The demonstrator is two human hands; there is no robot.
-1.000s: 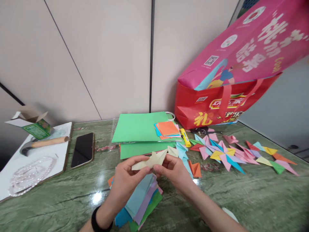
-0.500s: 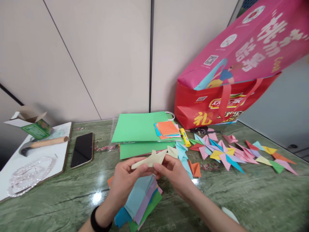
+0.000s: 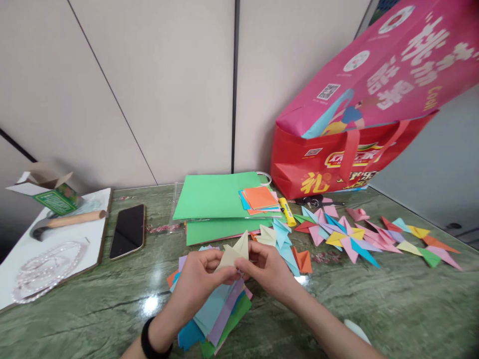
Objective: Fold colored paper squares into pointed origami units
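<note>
A cream folded paper (image 3: 232, 253) is pinched between both hands, with one point of it sticking up. My left hand (image 3: 200, 276) holds its left side, thumb in front. On the right side, my right hand (image 3: 267, 267) grips it with thumb and fingers. Beneath the hands lies a fanned stack of coloured papers (image 3: 220, 309) in blue, purple and green. Another cream folded piece (image 3: 266, 235) rests just behind my right hand, beside light blue folded pieces (image 3: 283, 239). An orange folded piece (image 3: 302, 260) lies to their right.
Green sheets (image 3: 213, 197) carry small orange squares (image 3: 261, 198), near a yellow glue stick (image 3: 287, 212). Folded coloured stars (image 3: 346, 234) spread rightward below a red bag (image 3: 295, 164). At left are a phone (image 3: 127, 232), a hammer (image 3: 75, 219), beads (image 3: 48, 269) and a box (image 3: 58, 197).
The cream paper has turned from lying lengthwise to having a point upward. Both hands have shifted their fingers on it, and more of the paper stack shows left of my left hand.
</note>
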